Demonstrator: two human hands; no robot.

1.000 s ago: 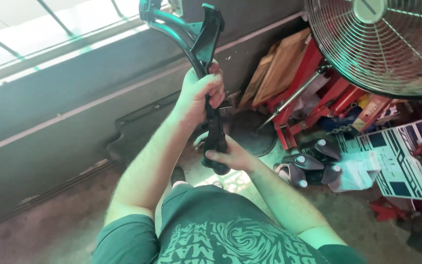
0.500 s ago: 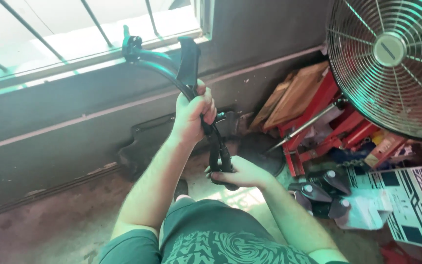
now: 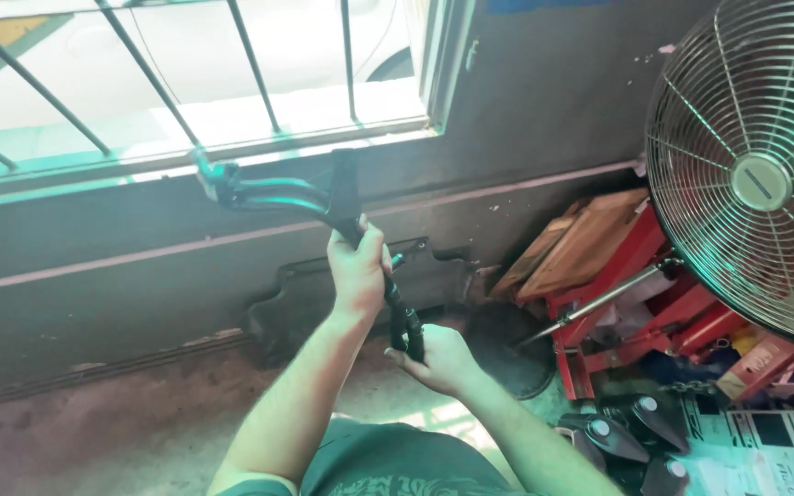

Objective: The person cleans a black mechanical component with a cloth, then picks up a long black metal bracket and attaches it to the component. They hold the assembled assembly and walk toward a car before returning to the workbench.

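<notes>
Fingers of left hand [image 3: 357, 266] and right hand [image 3: 441, 358] wrapped around black forked part [image 3: 342, 211], raised.

Upper centre, the curved black hose assembly [image 3: 323, 197] looks like glossy rubber. At right, the round wire-grille fan [image 3: 755, 174] is shiny metal, beside glossy red-painted steel jack [image 3: 636, 303] and matt wooden boards [image 3: 581, 243]. The concrete floor [image 3: 94, 432] looks rough.
</notes>
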